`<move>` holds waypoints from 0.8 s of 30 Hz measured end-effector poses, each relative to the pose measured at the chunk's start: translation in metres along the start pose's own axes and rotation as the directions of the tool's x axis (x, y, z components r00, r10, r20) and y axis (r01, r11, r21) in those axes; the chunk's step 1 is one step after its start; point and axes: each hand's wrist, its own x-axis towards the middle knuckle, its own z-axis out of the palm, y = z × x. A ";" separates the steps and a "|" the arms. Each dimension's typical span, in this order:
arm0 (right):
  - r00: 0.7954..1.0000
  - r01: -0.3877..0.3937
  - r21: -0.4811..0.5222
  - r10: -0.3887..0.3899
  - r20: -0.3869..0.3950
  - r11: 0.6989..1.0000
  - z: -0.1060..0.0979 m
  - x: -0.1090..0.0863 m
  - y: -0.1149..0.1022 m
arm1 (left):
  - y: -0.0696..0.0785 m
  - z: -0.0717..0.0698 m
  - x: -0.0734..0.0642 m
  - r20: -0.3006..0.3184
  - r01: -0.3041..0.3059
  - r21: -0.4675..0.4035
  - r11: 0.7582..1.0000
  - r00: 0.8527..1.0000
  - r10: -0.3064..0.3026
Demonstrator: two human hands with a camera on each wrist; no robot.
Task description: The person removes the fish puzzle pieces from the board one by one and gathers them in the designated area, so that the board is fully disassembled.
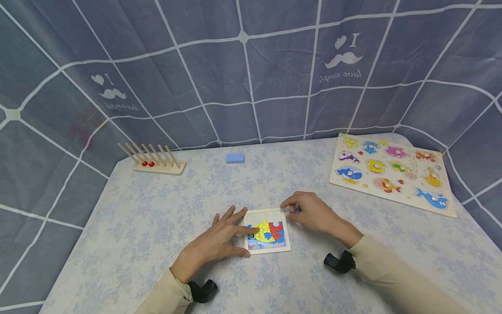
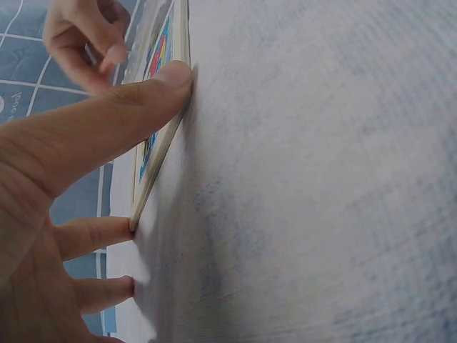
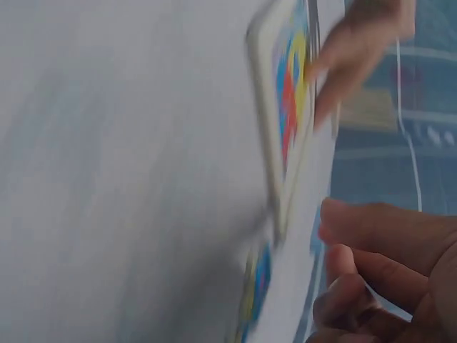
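A small square wooden puzzle tray (image 1: 268, 251) lies on the table, its lower part filled with pieces of a yellow and red fish (image 1: 266, 233) and its upper part bare wood. Fingers spread, my left hand (image 1: 215, 240) rests over the tray's left side. Its index fingertip touches the yellow pieces, and the thumb lies at the near-left corner. Just off the upper right corner is my right hand (image 1: 313, 211), fingers loosely bent with nothing visible between them. Loose puzzle pieces (image 3: 257, 286) lie beside the tray below those fingers, partly hidden by the hand in the head view.
At the back left stands a wooden peg rack (image 1: 158, 169) with two red beads. A blue block (image 1: 235, 158) sits at the back middle. On the right lies a large sea-animal knob puzzle board (image 1: 392, 174). A grey checked curtain (image 1: 274, 87) hangs behind the table.
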 end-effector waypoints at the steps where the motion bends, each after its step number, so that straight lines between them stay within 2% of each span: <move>1: 1.000 0.016 0.011 -0.016 0.024 1.000 0.006 0.002 -0.005 | 0.000 0.000 0.000 0.002 -0.001 0.000 1.000 1.000 0.001; 4: 0.995 0.046 0.019 -0.048 0.091 0.999 0.021 0.008 -0.021 | -0.001 0.000 0.000 0.006 -0.008 -0.003 1.000 1.000 0.008; 7: 0.990 0.044 0.002 -0.044 0.131 0.999 0.034 0.012 -0.033 | -0.001 0.000 0.000 0.007 -0.021 -0.007 1.000 1.000 0.021; 13: 0.995 -0.032 -0.040 0.036 0.094 0.999 0.048 0.014 -0.043 | -0.001 0.001 0.000 0.007 -0.041 -0.005 0.999 0.999 0.041; 19: 0.996 -0.059 -0.021 0.060 0.073 0.998 0.053 0.015 -0.048 | -0.003 -0.001 0.000 0.010 -0.055 0.008 0.998 0.998 0.055; 24: 0.993 -0.096 -0.078 0.101 0.067 0.992 0.055 0.017 -0.054 | -0.006 -0.004 -0.003 0.019 -0.080 0.040 0.996 0.997 0.079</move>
